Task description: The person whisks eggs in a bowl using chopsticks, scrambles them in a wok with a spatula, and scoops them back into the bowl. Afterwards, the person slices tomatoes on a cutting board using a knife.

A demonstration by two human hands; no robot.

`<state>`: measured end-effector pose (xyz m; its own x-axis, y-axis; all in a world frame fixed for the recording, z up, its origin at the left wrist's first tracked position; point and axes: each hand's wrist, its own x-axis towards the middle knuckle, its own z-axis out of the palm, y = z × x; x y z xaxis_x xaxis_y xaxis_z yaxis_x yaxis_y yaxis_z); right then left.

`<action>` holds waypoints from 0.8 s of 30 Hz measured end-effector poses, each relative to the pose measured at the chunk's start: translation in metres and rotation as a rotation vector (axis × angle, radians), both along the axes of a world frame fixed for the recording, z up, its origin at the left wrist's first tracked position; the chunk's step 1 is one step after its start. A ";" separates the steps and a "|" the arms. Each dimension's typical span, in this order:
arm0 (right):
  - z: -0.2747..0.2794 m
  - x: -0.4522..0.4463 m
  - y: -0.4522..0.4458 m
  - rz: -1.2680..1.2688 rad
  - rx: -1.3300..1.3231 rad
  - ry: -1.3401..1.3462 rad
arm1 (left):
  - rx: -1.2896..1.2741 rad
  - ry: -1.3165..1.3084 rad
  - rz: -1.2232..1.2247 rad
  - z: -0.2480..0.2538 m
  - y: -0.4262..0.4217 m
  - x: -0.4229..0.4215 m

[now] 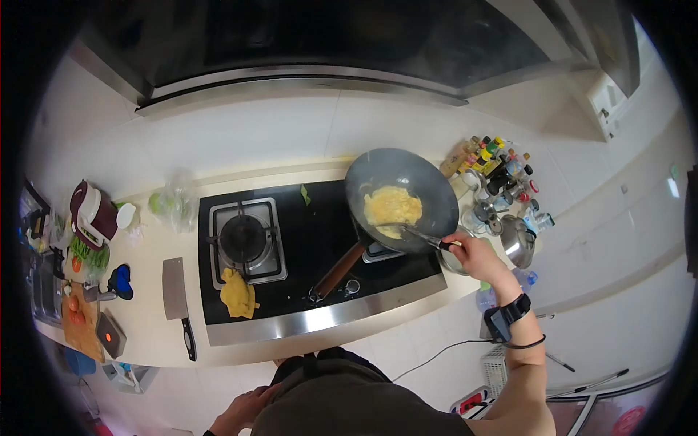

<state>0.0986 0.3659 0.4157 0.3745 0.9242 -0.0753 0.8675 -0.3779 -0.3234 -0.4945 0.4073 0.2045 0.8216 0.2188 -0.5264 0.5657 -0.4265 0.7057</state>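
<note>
My right hand (471, 256) is closed around the black handle of a metal spatula (418, 232). The spatula's head reaches into a dark wok (432, 196) and touches the lower edge of yellow cooked egg (392, 206). The wok sits on the right burner of the black stove (316, 225), its wooden handle (339, 271) pointing down and left, with no hand on it. Low in the view, my left hand (245, 408) rests against my body at the waist; its fingers are partly hidden.
A cleaver (174, 291) lies left of the stove. A yellow cloth (238, 294) lies beside the left burner (245, 238). Bottles (502, 163) and a metal pot (517, 240) stand at the right. A cutting board (83, 330) with tomatoes is at far left.
</note>
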 end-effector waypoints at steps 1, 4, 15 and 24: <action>-0.016 0.008 0.004 -0.004 0.007 0.000 | 0.008 0.075 -0.013 0.000 -0.001 0.002; -0.053 0.012 0.016 -0.018 0.038 -0.218 | 0.046 0.083 -0.048 0.015 0.001 0.011; -0.042 0.008 0.025 0.030 0.105 -0.130 | 0.007 0.099 -0.018 0.042 -0.001 0.028; 0.026 0.041 -0.018 -0.058 0.064 -0.054 | -0.149 -0.076 0.143 0.044 -0.008 0.019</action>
<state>0.1391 0.3481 0.4416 0.4299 0.9029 0.0056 0.8616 -0.4083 -0.3016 -0.4750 0.3994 0.2489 0.8262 0.2600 -0.4998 0.5560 -0.2332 0.7978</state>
